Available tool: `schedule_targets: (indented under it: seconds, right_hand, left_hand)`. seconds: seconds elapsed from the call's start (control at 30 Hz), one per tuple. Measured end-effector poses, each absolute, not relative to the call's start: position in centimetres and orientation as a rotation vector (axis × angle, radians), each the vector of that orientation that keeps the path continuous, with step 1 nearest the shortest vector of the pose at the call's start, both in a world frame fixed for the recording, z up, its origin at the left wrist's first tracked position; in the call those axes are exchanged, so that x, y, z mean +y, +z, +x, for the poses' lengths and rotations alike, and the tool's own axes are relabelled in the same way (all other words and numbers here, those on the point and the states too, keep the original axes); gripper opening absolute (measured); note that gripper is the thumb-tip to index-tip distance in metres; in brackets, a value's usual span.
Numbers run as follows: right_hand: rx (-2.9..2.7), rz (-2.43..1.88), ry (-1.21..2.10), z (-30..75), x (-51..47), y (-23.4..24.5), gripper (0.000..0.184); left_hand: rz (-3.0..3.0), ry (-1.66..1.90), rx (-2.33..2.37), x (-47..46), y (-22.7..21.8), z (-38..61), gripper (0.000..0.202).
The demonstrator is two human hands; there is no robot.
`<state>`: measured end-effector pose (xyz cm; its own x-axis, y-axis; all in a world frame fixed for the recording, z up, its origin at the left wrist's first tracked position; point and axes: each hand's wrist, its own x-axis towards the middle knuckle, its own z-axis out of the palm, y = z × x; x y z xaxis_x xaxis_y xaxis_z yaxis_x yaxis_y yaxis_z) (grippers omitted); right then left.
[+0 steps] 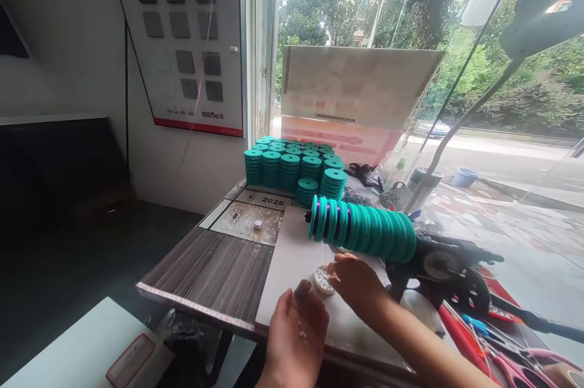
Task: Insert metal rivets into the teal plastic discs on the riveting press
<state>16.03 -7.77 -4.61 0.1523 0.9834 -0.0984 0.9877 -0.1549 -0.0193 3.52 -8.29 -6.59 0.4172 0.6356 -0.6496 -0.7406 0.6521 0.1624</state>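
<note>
My left hand (296, 330) lies palm up near the table's front edge, fingers loosely cupped, with a few tiny white bits resting in the palm. My right hand (356, 281) reaches over a small round white lid (323, 279) filled with tiny pale pieces, fingertips pinched at its rim. Just beyond, a row of green spools (365, 228) sits threaded on a horizontal shaft of a black machine (444, 266); purple thread shows between the leftmost ones. Whether the pinch holds a piece is hidden.
Stacks of green spools (292, 166) stand at the back of the table (214, 266). Cardboard boxes (356, 96) lean against the window behind them. A small white cap (258, 224) lies on a tile. Pink-handled scissors (515, 367) lie at right.
</note>
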Motion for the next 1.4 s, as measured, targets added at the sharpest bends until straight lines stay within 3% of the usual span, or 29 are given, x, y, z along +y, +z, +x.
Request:
schedule_targets:
  seconds: [0.2,0.47,0.63,0.83,1.2,1.4]
  right_hand:
    - [2.064,2.251,-0.001,15.2,-6.7,-6.2,0.035]
    - [2.090,2.406,0.033,15.5,-6.9,-6.0,0.030]
    - [2.090,2.516,-0.055,16.0,-9.6,-4.1,0.025]
    - [2.276,2.687,-0.290,16.8,-12.6,-1.3,0.016]
    - [2.383,2.844,-0.528,18.3,-8.9,-6.3,0.019]
    - [2.666,2.765,-0.598,17.5,-13.1,0.6,0.021]
  left_hand:
    - [-0.158,0.798,0.749,-8.4,-6.1,3.4,0.023]
    - [-0.069,0.621,0.631,-9.6,-5.1,2.7,0.037]
    - [0.061,0.539,0.396,-10.3,-3.8,2.7,0.020]
    - [0.110,0.569,0.369,-10.0,-0.3,3.6,0.034]
    - [-0.007,0.787,0.538,-8.6,-1.8,1.1,0.036]
    - [-0.013,0.741,0.518,-8.3,-1.9,1.2,0.038]
